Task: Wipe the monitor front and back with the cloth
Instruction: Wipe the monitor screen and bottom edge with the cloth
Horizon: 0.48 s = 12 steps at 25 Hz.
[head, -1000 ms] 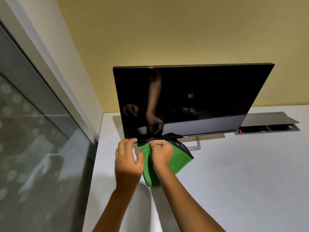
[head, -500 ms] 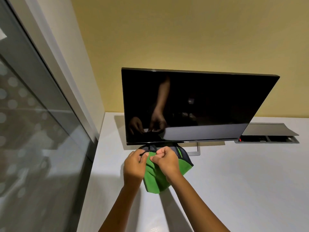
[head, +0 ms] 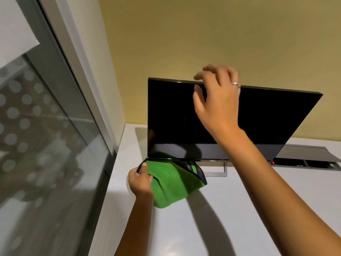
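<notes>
Head view, looking down and forward: your left hand (head: 141, 182) pinches the near left corner of the green cloth (head: 171, 185) between thumb and curled fingers, at the dark trim along the cloth's edge. From that grip the cloth spreads right and toward you, lying on the white desk (head: 249, 209), its far edge tucked under the lower left part of the monitor (head: 175, 117). Your right hand (head: 217, 100) is raised in front of the upper middle of the screen, fingers loosely spread and slightly bent, fingertips reaching over the top bezel; motion blur at the tips means you cannot tell whether they touch the edge or hover just above it. A ring (head: 236, 84) shows on one finger of that hand. Nothing is held in it. The monitor stands on the desk near the yellow wall (head: 203, 34), screen dark, facing you, with the maker's logo on the lower bezel and a grey stand base (head: 215, 173) visible beneath. Behind its right side a cable tray (head: 313, 161) is sunk into the desk with its flap open and a small red light at its left end. A glass partition (head: 46, 135) with a dotted pattern runs along your left.
</notes>
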Available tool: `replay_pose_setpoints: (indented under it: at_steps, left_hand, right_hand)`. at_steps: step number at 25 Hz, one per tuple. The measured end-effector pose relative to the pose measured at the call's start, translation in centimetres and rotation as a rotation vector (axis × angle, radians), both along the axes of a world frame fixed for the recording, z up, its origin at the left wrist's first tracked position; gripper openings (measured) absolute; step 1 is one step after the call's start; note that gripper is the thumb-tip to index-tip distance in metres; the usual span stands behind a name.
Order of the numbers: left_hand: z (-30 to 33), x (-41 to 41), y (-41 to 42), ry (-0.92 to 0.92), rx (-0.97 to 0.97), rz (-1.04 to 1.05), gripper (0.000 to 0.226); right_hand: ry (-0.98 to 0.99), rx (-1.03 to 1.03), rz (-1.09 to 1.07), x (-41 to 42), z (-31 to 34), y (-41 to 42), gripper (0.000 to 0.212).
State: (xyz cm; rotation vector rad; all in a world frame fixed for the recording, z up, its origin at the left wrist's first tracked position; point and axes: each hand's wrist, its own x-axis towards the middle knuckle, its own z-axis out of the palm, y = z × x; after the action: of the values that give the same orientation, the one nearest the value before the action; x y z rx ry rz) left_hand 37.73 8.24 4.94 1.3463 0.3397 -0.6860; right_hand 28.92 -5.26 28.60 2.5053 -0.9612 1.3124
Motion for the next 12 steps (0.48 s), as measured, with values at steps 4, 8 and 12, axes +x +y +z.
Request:
replay_pose_setpoints:
  at_steps: [4, 8, 12]
  left_hand:
    - [1.3, 1.8, -0.6, -0.060, 0.001, 0.032, 0.019]
    - [1.5, 2.3, -1.1, -0.253, 0.133, -0.167, 0.019]
    - [1.5, 1.8, -0.7, -0.303, 0.152, -0.278, 0.037]
  right_hand:
    - [0.312, 0.185, -0.116, 0.6, 0.5, -2.8, 0.040]
    - [0.355, 0.319, -0.065, 0.6, 0.2, -3.3, 0.042]
    - [0.305, 0.390, 0.008, 0.5, 0.0, -3.3, 0.040]
